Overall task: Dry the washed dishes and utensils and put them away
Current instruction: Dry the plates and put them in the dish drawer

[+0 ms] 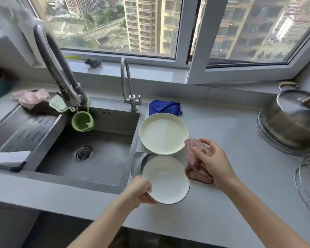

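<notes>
1. The left hand (141, 191) pinches the near-left rim of the white dark-rimmed plate (166, 181), thumb on top and fingers curled underneath. The plate appears to be raised off the desk (231, 203), just right of the sink (106, 133).
2. The right hand (215, 161) grips a bunched pink cloth (195, 165), its fingers curled over it. The cloth is just beside the plate's right rim, but I cannot tell whether the two touch.
3. A cream plate (163, 133) lies on the desk just behind, and a steel dish (138, 163) sits partly hidden under the held plate's far-left edge.
4. Risk: a one-edge pinch on a wet plate is weak, so firm wiping from the right could lever it out of the fingers.
5. Risk: a slipping plate would likely strike the steel dish or the cream plate, or slide into the sink and chip.
6. Risk: the cloth's loose folds could drag the cream plate's rim.
</notes>
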